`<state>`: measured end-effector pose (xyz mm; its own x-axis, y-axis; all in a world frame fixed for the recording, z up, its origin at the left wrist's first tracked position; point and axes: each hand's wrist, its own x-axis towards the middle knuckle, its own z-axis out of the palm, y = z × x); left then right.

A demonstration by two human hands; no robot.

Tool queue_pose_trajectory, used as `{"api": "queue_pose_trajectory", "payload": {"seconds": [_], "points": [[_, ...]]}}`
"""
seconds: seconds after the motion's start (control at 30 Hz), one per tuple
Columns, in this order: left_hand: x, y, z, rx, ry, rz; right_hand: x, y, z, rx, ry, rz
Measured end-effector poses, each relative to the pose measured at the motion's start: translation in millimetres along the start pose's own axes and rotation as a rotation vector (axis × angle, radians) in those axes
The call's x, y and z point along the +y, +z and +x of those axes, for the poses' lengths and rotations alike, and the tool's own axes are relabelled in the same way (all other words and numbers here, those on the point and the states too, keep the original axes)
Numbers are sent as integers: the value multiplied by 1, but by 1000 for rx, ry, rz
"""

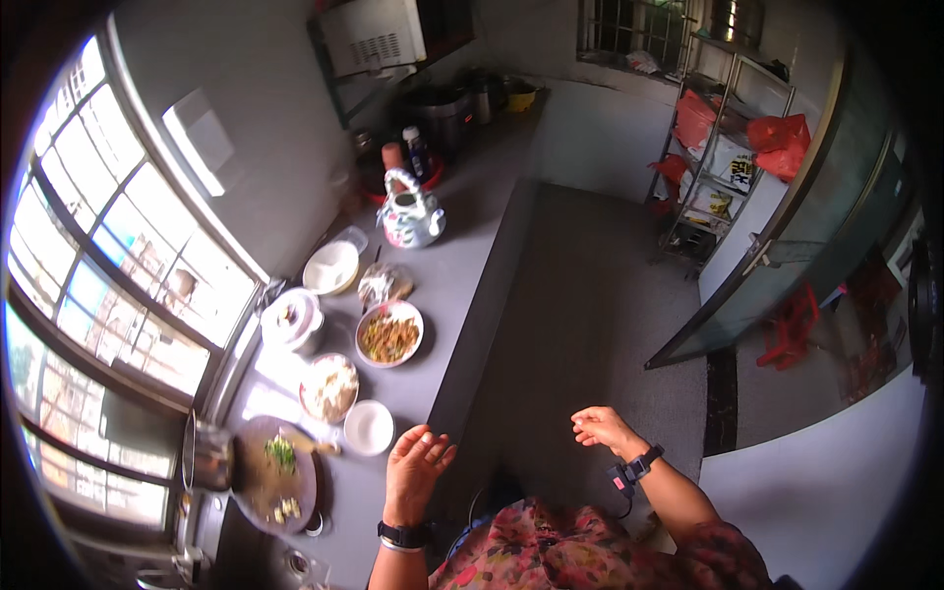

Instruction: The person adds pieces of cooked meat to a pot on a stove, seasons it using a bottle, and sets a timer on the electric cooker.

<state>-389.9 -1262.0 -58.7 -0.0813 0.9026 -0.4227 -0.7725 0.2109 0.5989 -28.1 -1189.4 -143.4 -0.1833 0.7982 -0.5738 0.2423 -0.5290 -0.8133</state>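
Note:
My left hand [414,468] is raised at the counter's front edge with its fingers loosely curled and apart, holding nothing. Just beyond it stands an empty white bowl [369,428], beside a bowl of white food [330,387]. Farther along is a bowl of cooked mixed food [389,334]. A round cutting board [274,479] bears chopped greens [281,453], small pale pieces [287,509] and what looks like a knife's wooden handle. My right hand [601,429] hangs over the floor, fingers bent, with nothing visible in it; whether its fingers touch is unclear.
A metal pot [209,461] and a lidded pot [292,321] stand by the window. A floral kettle [411,217] and a rice cooker [439,110] are farther back on the counter. To the right are a glass door [796,243] and a metal rack [708,177] with red bags.

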Motion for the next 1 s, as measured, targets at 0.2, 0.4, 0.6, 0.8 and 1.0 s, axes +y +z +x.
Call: {"api": "queue_pose_trajectory", "payload": {"seconds": [0.2,0.4,0.6,0.8,1.0], "points": [[5,67,105,-244,-144,61,-20,-56,35,187,-4,185],[-10,131,183,-247,-225,111,-28,-111,60,259,25,313],[-27,192,254,-173,-188,139,-40,-199,120,313,128,388],[-28,205,291,-40,-45,40,-110,-241,229,97,137,204],[-31,190,277,151,89,-142,-193,-194,324,-156,74,-33]]}}
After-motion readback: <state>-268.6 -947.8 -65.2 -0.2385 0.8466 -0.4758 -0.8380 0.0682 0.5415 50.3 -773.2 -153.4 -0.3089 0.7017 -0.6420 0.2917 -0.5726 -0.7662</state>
